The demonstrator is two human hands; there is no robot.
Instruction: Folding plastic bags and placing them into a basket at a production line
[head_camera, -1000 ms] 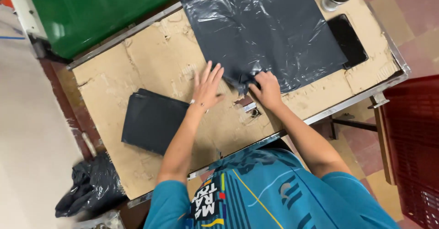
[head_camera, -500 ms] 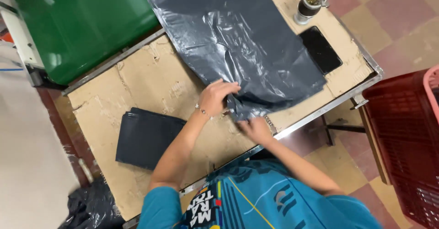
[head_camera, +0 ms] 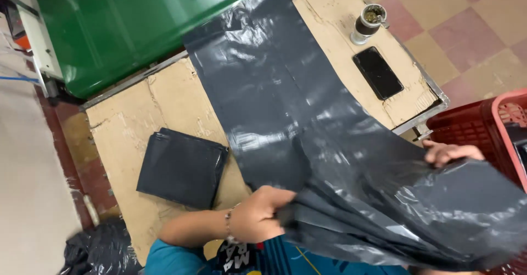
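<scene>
Fingers of the left hand [head_camera: 258, 214] are curled tight around a gathered, pleated edge of the grey plastic bag [head_camera: 307, 143], pinching several layers together near the person's chest. The right hand [head_camera: 447, 153] sits at the far side of the lifted sheet; only its fingertips show over the fold, loosely bent, and whether they pinch the film or merely rest on it cannot be told, since the plastic hides the palm

Most of the bag lies flat along the cardboard-topped desk [head_camera: 126, 121], running from the green machine [head_camera: 110, 28] toward the person, while its near end is raised off the surface and billows to the right, above the red basket [head_camera: 494, 121]

Judged from its shine and the way it sags and creases, the film is very light, limp and slick; it holds no shape of its own and would likely slide through a loose grip. It looks thin enough to stretch or tear if tugged at one spot. Bunched edges or corners, taken with a full pinch across several layers, seem the surest hold

A folded dark bag [head_camera: 181, 168] lies flat on the desk to the left, apart from the long sheet. A black phone [head_camera: 377, 73] and a small cup [head_camera: 366, 22] rest near the far right corner
</scene>
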